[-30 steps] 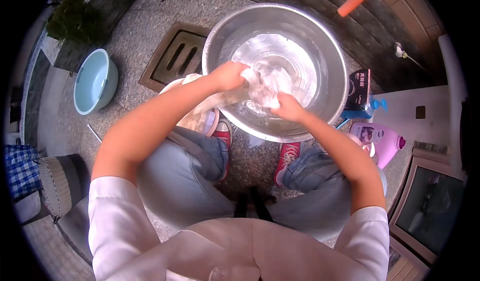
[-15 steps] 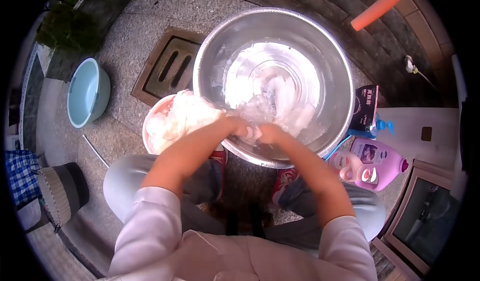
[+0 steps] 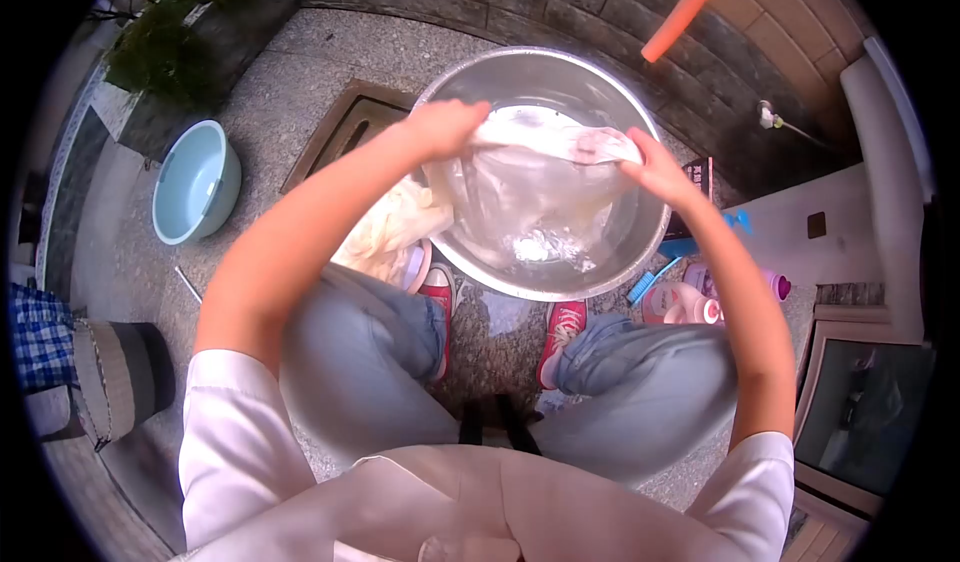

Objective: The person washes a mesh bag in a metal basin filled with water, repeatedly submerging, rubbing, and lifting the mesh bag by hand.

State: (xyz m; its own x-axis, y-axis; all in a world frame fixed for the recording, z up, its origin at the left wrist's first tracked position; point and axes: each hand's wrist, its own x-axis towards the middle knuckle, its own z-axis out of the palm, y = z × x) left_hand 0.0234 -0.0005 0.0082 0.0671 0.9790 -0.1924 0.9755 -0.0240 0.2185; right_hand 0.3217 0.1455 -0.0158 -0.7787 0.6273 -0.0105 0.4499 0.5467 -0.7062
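A wet white cloth point(image 3: 535, 177), thin and see-through in parts, is stretched between my two hands over a large metal basin point(image 3: 648, 217). My left hand point(image 3: 455, 127) grips its upper left corner near the basin's left rim. At the upper right end, my right hand point(image 3: 655, 169) pinches the cloth edge. Pinkish-brown marks show on the cloth's upper right part. Its lower part hangs down toward water in the basin. Beside the basin on the left, a heap of pale cloth point(image 3: 395, 222) fills a pink basin point(image 3: 424, 270), partly hidden by my left arm.
A light blue basin point(image 3: 197, 182) stands on the floor at left. A drain grate point(image 3: 345, 127) lies behind my left forearm. To the right are a blue brush point(image 3: 645, 284), a pink bottle point(image 3: 680, 304) and a dark box point(image 3: 697, 174). An orange pipe point(image 3: 685, 10) hangs near the wall.
Both hands have moved apart and up from the near rim, lifting and spreading the white cloth. The view has shifted, and more of the red shoes shows.
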